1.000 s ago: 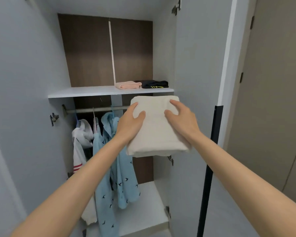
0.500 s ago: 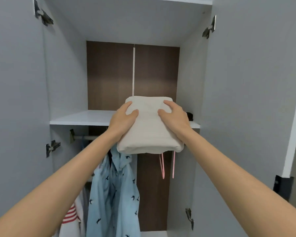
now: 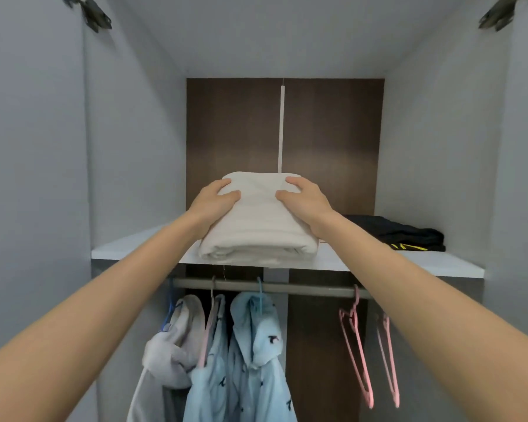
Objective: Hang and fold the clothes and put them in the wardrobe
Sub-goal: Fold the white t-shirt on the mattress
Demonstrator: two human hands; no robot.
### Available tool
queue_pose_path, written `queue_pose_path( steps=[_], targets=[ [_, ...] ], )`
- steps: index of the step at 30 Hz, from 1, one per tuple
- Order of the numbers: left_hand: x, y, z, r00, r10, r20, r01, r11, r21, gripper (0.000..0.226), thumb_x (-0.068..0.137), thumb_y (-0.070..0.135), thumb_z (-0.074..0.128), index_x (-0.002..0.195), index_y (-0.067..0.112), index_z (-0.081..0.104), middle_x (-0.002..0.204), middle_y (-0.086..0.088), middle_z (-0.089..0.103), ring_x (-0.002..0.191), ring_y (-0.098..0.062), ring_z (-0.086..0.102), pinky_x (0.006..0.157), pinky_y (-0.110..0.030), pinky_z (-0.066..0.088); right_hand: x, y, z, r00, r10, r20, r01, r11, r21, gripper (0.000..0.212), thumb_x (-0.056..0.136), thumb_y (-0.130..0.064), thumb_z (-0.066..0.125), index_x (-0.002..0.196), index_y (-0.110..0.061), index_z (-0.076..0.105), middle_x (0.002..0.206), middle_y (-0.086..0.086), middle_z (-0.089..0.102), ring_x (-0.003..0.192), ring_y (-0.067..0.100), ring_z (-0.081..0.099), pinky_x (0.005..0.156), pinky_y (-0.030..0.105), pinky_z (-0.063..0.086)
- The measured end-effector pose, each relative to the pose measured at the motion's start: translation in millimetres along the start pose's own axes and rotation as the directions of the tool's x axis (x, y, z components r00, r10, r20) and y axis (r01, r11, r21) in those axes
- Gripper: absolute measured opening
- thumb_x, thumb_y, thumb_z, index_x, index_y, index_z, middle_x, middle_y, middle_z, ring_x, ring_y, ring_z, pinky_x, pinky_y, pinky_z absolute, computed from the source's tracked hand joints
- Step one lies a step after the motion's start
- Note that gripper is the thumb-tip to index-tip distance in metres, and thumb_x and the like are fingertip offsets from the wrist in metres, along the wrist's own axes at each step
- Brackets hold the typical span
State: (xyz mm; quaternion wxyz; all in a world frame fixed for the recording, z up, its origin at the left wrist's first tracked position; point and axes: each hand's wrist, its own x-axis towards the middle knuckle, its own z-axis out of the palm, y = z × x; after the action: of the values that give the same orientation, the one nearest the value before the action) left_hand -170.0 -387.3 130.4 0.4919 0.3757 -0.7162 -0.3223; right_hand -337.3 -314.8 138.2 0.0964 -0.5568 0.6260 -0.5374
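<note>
— Cream folded cloth (image 3: 256,226), where is it sitting?
— On the grey wardrobe shelf (image 3: 128,248), left hand (image 3: 214,202) and right hand (image 3: 305,199) fingers gripping its sides, black garment (image 3: 409,236) lying beside it

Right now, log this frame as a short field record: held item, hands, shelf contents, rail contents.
held item: folded cream cloth bundle, on white wardrobe shelf, front edge overhanging
left hand: gripping bundle's left side
right hand: gripping bundle's right side
shelf contents: folded black garment with yellow marks, right of bundle
rail: grey garment, light blue bird-print garments, two empty pink hangers
</note>
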Motion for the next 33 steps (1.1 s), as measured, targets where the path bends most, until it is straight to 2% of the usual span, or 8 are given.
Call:
queue_pose_path(
  steps=[8, 14, 17, 20, 23, 25, 28, 33],
  targets=[
    [120, -63, -9, 0.995, -0.082, 0.066, 0.080, 0.996, 0.031, 0.052, 0.095, 0.024, 0.051, 0.144, 0.020, 0.034, 0.150, 0.000, 0.031, 0.132, -0.020, 0.038, 0.096, -0.025, 0.033, 119, 35, 81, 0.996, 0.065, 0.062, -0.067, 0.997, 0.037, 0.051, 0.088, -0.031, 0.057, 0.137, -0.030, 0.045, 0.142, -0.002, 0.045, 0.124, 0.021, 0.048, 0.106, 0.032, 0.038],
    [162, -109, 7, 0.986, -0.097, 0.138, 0.058, 0.963, 0.264, 0.050, 0.097, 0.025, 0.046, 0.145, 0.017, 0.034, 0.153, -0.003, 0.027, 0.137, -0.021, 0.031, 0.108, -0.025, 0.025, 162, 67, 107, 0.977, 0.140, 0.160, -0.110, 0.977, -0.181, 0.060, 0.091, -0.032, 0.055, 0.145, -0.025, 0.031, 0.144, 0.002, 0.043, 0.128, 0.022, 0.044, 0.108, 0.032, 0.035],
    [167, -121, 11, 0.963, -0.184, 0.195, 0.088, 0.905, 0.417, 0.039, 0.094, 0.033, 0.042, 0.131, 0.025, 0.052, 0.148, -0.008, 0.033, 0.134, -0.026, 0.035, 0.113, -0.034, 0.025, 164, 74, 107, 0.958, 0.186, 0.221, -0.115, 0.948, -0.298, 0.061, 0.093, -0.033, 0.054, 0.147, -0.023, 0.028, 0.149, 0.010, 0.029, 0.134, 0.027, 0.036, 0.109, 0.032, 0.030],
    [163, -113, 11, 0.929, -0.219, 0.300, 0.033, 0.854, 0.520, 0.033, 0.090, 0.043, 0.034, 0.097, 0.026, 0.061, 0.121, -0.002, 0.057, 0.124, -0.028, 0.047, 0.107, -0.041, 0.034, 160, 71, 102, 0.972, 0.117, 0.204, -0.016, 0.900, -0.437, 0.051, 0.095, -0.033, 0.050, 0.142, -0.020, 0.039, 0.147, 0.012, 0.024, 0.135, 0.031, 0.032, 0.108, 0.031, 0.027],
    [153, -104, 19, 0.905, -0.202, 0.375, -0.067, 0.802, 0.594, 0.044, 0.101, 0.041, 0.022, 0.128, 0.025, 0.052, 0.143, 0.000, 0.044, 0.134, -0.024, 0.036, 0.113, -0.037, 0.022, 148, 65, 101, 0.975, -0.026, 0.219, 0.141, 0.837, -0.530, 0.037, 0.097, -0.032, 0.041, 0.128, -0.017, 0.055, 0.141, 0.005, 0.041, 0.135, 0.029, 0.025, 0.108, 0.037, 0.024],
    [145, -102, 24, 0.912, -0.180, 0.368, -0.105, 0.766, 0.634, 0.049, 0.103, 0.037, 0.015, 0.140, 0.019, 0.040, 0.152, -0.001, 0.032, 0.142, -0.023, 0.022, 0.116, -0.035, 0.015, 136, 60, 104, 0.956, 0.009, 0.294, 0.153, 0.840, -0.521, 0.034, 0.100, -0.030, 0.032, 0.102, -0.014, 0.062, 0.124, 0.007, 0.054, 0.123, 0.026, 0.037, 0.102, 0.036, 0.031],
    [141, -114, 28, 0.918, -0.174, 0.355, -0.110, 0.750, 0.652, 0.054, 0.100, 0.043, 0.012, 0.138, 0.015, 0.040, 0.151, -0.009, 0.031, 0.145, -0.025, 0.008, 0.117, -0.042, 0.011, 119, 57, 110, 0.905, 0.096, 0.414, 0.190, 0.780, -0.597, 0.047, 0.104, -0.027, 0.016, 0.126, -0.005, 0.052, 0.140, 0.012, 0.047, 0.129, 0.028, 0.039, 0.109, 0.039, 0.029],
    [131, -114, 28, 0.941, -0.131, 0.312, -0.105, 0.764, 0.637, 0.046, 0.100, 0.034, 0.016, 0.112, 0.002, 0.047, 0.130, -0.018, 0.051, 0.121, -0.031, 0.043, 0.098, -0.038, 0.034, 116, 63, 111, 0.916, 0.124, 0.382, 0.143, 0.790, -0.597, 0.040, 0.104, -0.019, 0.011, 0.119, -0.001, 0.044, 0.139, 0.017, 0.045, 0.126, 0.031, 0.040, 0.106, 0.039, 0.030]
  ],
)
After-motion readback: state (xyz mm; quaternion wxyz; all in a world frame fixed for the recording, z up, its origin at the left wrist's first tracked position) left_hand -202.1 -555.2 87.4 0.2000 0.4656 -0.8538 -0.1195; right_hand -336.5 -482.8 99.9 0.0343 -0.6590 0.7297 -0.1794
